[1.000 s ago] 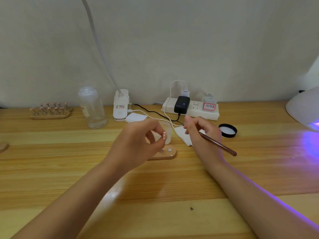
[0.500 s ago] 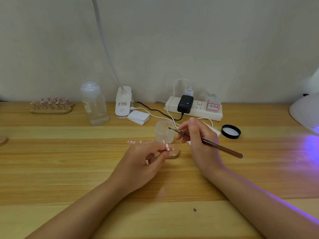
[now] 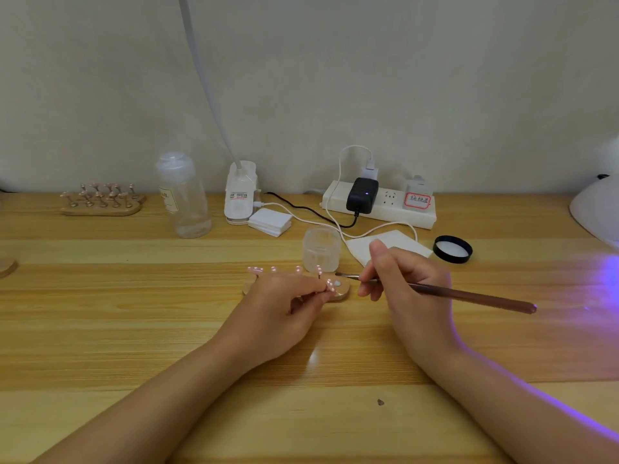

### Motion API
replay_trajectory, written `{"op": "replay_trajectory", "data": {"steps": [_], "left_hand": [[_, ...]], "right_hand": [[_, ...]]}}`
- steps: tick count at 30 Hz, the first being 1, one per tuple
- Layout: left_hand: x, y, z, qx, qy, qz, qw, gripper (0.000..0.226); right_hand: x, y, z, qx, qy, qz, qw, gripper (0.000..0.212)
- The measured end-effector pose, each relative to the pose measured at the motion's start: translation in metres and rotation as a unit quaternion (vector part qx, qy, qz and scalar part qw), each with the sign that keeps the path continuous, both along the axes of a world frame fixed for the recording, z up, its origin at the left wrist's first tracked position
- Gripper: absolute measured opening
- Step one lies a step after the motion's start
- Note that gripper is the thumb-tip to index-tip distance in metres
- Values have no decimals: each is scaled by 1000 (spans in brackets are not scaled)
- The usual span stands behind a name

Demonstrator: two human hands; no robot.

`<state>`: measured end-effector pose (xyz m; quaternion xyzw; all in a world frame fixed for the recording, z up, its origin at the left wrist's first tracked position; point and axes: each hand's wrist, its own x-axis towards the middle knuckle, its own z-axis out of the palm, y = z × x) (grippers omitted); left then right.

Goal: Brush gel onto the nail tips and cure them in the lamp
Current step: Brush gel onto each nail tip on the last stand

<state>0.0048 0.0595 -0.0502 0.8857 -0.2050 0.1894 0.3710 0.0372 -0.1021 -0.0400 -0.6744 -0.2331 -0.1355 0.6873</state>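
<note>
Both hands are sitting lower and closer to the wooden bench (image 3: 134,329) than a moment ago, and the brush tip is now pointing at the pinched nail tip instead of hovering by the jar. From the head view, the left hand (image 3: 284,306) is pinching a pink nail tip (image 3: 331,285) between thumb and fingertips, just over the right end of a wooden nail-tip stand (image 3: 341,291) that is lying on the bench in front of it. More pink tips (image 3: 256,270) are standing in a row along that stand, partly hidden behind the hand. The right hand (image 3: 405,283) is gripping a brown-handled gel brush (image 3: 469,296) like a pen, with its bristles reaching left, just beside the held tip; whether they are touching it cannot be told. A frosted gel jar (image 3: 321,248) is standing open right behind the stand, and its black lid (image 3: 453,248) is lying apart to the right, past a white wipe (image 3: 398,241). At the far right edge, the white curing lamp (image 3: 599,212) is casting violet light over the bench. Along the wall are sitting a power strip (image 3: 382,204), a clip-lamp base (image 3: 240,195), a clear bottle (image 3: 184,199), a stack of white pads (image 3: 269,222) and a second stand of tips (image 3: 100,200).
</note>
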Motion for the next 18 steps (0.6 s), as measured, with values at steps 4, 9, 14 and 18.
{"op": "replay_trajectory", "data": {"steps": [4,9,14,18], "left_hand": [[1,0,-2,-6,1,0,1000,18],[1,1,-4,-3,3,1,1000,18],[3,2,-4,-17,16,6,1000,18],[3,2,-4,-14,18,7,1000,15]], "right_hand": [[-1,2,-3,-5,5,3,1000,37],[-1,3,-5,-24,-13,2,1000,36],[-1,3,-6,-34,-18,3,999,35],[-1,3,-5,-37,-21,4,999,36]]}}
